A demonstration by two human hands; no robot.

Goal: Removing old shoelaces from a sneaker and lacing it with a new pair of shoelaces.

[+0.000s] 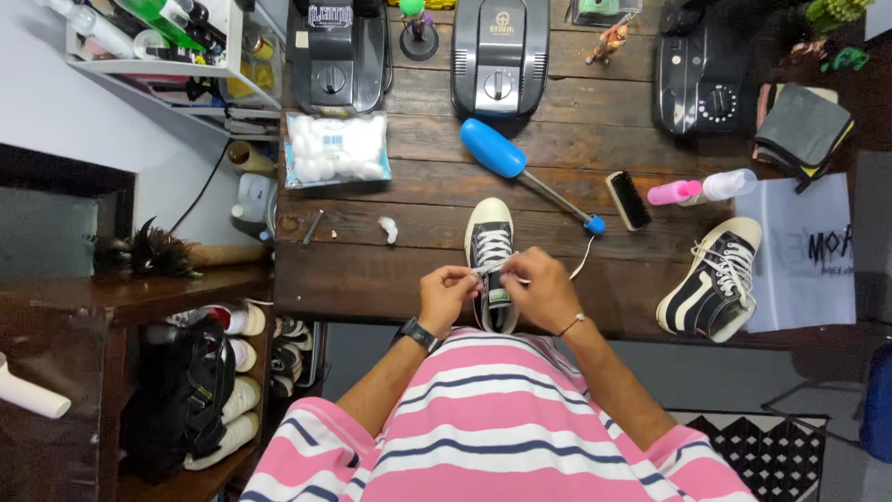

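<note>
On the dark wooden plank counter, a black canvas sneaker with a white rubber toe cap stands toe away from the person. Both hands pinch its white shoelace near the top eyelets: left hand and right hand are closed on it. The lower rows look threaded; the top seems unfinished, with one lace end trailing right. The matching second sneaker lies well apart, already laced.

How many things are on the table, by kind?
Sneakers: 2
Machines: 3
Brushes: 1
Cotton ball bags: 1
Blue shoe trees: 1
Spray bottles: 1
Total: 9
</note>
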